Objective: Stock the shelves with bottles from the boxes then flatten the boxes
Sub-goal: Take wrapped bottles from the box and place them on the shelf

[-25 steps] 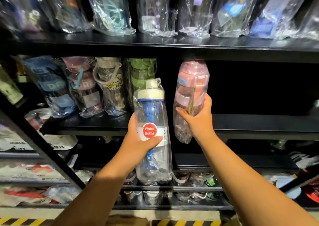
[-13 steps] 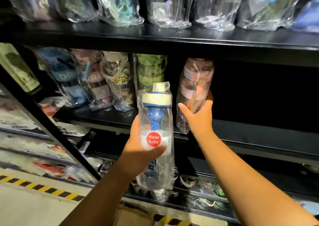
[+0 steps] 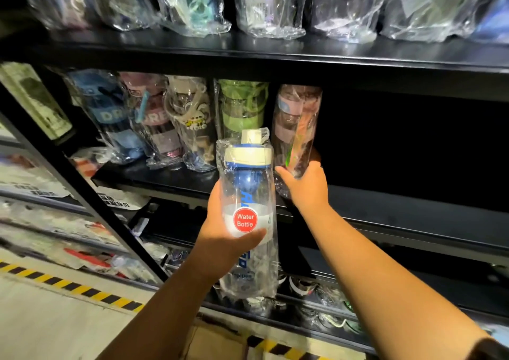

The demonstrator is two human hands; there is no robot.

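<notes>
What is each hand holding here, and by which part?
The left hand grips the blue bottle around its middle, thumb under the red sticker. The right hand holds the pink bottle by its lower part.

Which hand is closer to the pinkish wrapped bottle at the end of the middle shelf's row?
Right. The right hand grips the pinkish bottle near its base; the left hand is lower and left of it, holding the blue water bottle.

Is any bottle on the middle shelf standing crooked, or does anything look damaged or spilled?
Nothing looks spilled or damaged. On the middle shelf, the leftmost bottle and the pink bottle next to it lean left, while the green bottle stands straight; the wide lens may add to this.
</notes>
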